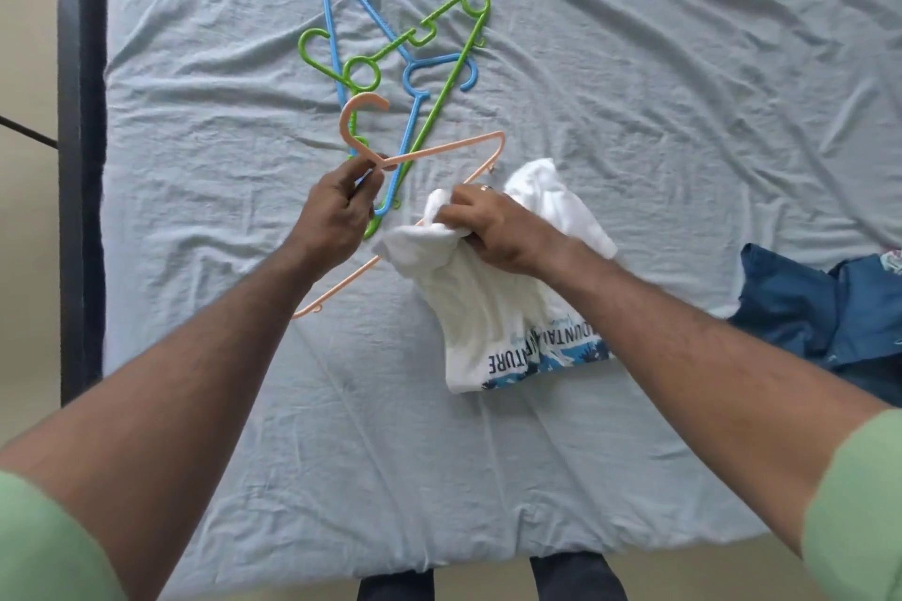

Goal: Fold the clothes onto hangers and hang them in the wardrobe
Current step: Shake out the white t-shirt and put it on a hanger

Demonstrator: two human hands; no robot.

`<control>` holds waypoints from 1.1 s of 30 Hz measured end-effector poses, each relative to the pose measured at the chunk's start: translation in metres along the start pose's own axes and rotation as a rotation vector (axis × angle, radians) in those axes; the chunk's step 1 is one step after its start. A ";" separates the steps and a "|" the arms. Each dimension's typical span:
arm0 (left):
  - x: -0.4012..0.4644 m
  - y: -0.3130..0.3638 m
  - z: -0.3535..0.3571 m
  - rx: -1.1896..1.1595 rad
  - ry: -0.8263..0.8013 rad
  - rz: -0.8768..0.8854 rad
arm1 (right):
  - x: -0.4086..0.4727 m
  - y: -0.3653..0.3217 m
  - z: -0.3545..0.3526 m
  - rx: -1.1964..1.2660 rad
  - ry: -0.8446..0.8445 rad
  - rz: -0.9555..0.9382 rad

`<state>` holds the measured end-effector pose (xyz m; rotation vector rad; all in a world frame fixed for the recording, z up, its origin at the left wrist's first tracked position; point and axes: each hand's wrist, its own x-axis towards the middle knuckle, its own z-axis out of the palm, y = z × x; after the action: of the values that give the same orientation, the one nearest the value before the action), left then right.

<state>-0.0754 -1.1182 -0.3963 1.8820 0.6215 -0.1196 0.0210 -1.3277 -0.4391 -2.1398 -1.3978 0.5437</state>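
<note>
Step in hand, by my reading: threading the peach hanger (pixel 441 150) into the white T-shirt (pixel 493 303), not yet hanging anything.

Your left hand (pixel 337 210) pinched the hanger at its neck, just under the hook; grip narrow, fingers curled round the plastic. Your right hand (pixel 488 229) held a bunch of the shirt's white cloth; grip closed on the fabric, with a ring showing on one finger. One arm of the hanger ran under or into the bunched cloth; which of the two I could not tell. The other end stuck out toward you, lower left, clear of the shirt.

The shirt lay on the bed (pixel 244 356), right of centre, crumpled, its printed blue lettering facing up at the near edge. It touched the hanger and your right hand only.

Next move, as a judgement: you needed to find the neck or hem opening, spread it, and slide the hanger's shoulder through without dragging the cloth into a knot.

Containers: none in view. No wardrobe showed in this frame. Spare hangers, a blue hanger (pixel 341 39) and a green hanger (pixel 449 78), lay crossed in a loose heap on the bed beyond your hands. A dark blue garment (pixel 805 307) sat at the bed's right edge, apart from the shirt.
</note>
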 end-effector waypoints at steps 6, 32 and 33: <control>-0.002 -0.003 -0.031 -0.117 -0.073 0.001 | 0.070 -0.054 0.001 0.054 0.155 -0.135; -0.026 0.000 -0.062 -0.079 -0.148 0.017 | 0.104 -0.059 0.036 -0.246 -0.226 0.277; -0.026 -0.002 -0.061 -0.088 -0.129 0.009 | 0.090 -0.058 0.037 -0.200 -0.209 0.240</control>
<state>-0.1111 -1.0726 -0.3637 1.7767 0.5222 -0.2026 -0.0072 -1.2180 -0.4366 -2.4921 -1.3597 0.7658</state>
